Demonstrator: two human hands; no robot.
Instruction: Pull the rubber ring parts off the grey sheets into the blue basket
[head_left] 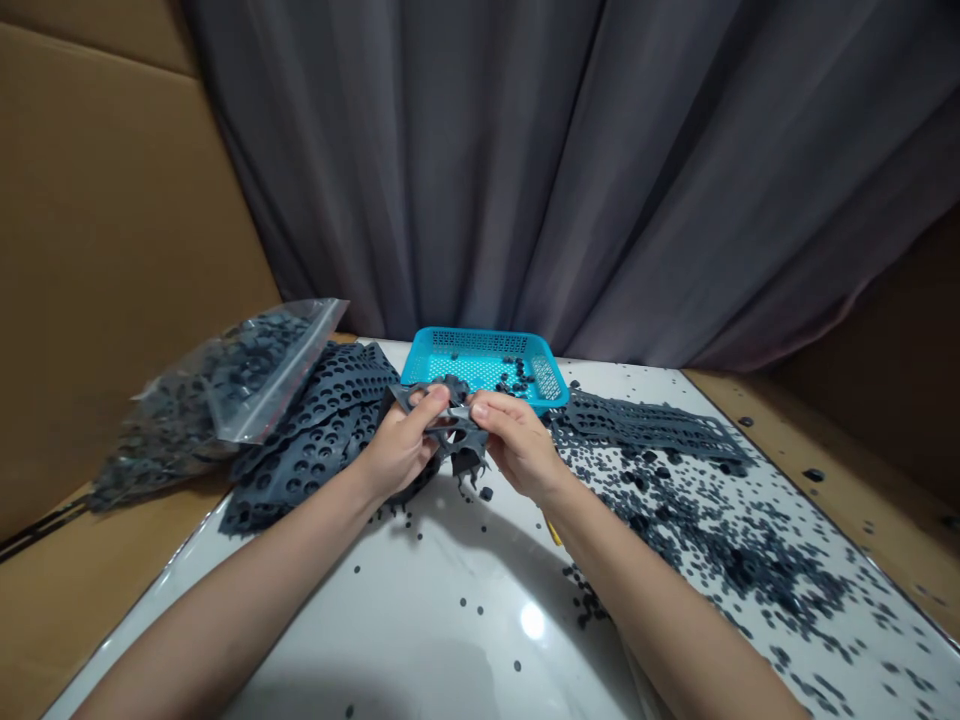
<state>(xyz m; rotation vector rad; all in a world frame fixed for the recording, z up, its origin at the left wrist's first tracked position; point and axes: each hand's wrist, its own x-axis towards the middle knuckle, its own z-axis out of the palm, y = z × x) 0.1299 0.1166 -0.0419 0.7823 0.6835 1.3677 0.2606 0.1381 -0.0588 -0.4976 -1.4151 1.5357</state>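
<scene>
My left hand (401,447) and my right hand (517,445) both pinch a twisted, dark grey moulded runner sheet (457,432) above the white table top (450,610). The hands are close together, and the sheet bends and tears between them. Its holes and ragged edges show, while the fingers hide part of it. Several small dark grey pieces (486,493) lie on the table just below the hands. Behind them stands a turquoise perforated plastic basket (484,343) holding a few dark pieces.
Stacked perforated grey sheets (315,430) lie left of my hands, beside a clear zip bag of grey pieces (225,390). Another sheet (645,423) and many scattered pieces (720,540) lie at right. Cardboard (112,250) and a grey curtain (570,170) stand behind.
</scene>
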